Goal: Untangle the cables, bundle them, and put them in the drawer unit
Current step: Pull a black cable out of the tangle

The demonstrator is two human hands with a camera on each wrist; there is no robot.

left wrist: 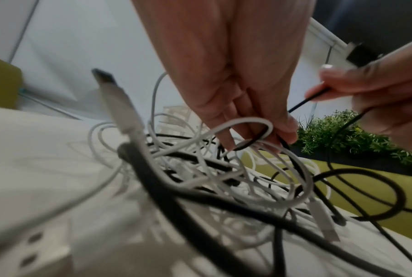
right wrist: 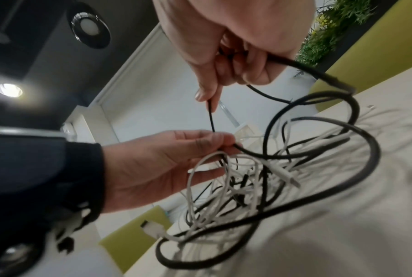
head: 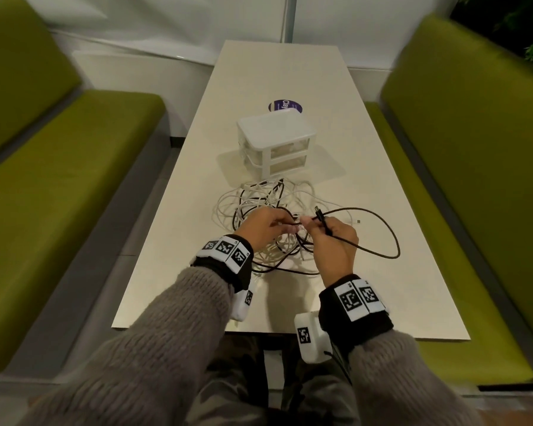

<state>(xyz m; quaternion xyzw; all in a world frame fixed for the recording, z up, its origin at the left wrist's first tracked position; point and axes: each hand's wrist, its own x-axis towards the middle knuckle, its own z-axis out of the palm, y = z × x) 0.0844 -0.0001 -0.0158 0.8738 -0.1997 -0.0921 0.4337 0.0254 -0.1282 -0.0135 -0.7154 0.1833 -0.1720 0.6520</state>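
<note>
A tangle of white and black cables (head: 268, 210) lies on the pale table (head: 382, 290), in front of a white two-drawer unit (head: 276, 142). My left hand (head: 268, 226) pinches a thin black cable (right wrist: 210, 120) at the top of the tangle; a white loop (left wrist: 242, 125) hangs by its fingers. My right hand (head: 333, 238) grips the same black cable near its plug (head: 320, 218), thumb and forefinger pinching a short stretch of it. A long black loop (head: 391, 241) trails right from that hand. The hands are almost touching above the pile.
Green bench seats (head: 59, 186) flank the table on both sides. A round purple sticker (head: 285, 106) lies behind the drawer unit. A white plug end (head: 358, 222) rests right of the tangle. Green plants (left wrist: 342, 131) stand beyond the right bench.
</note>
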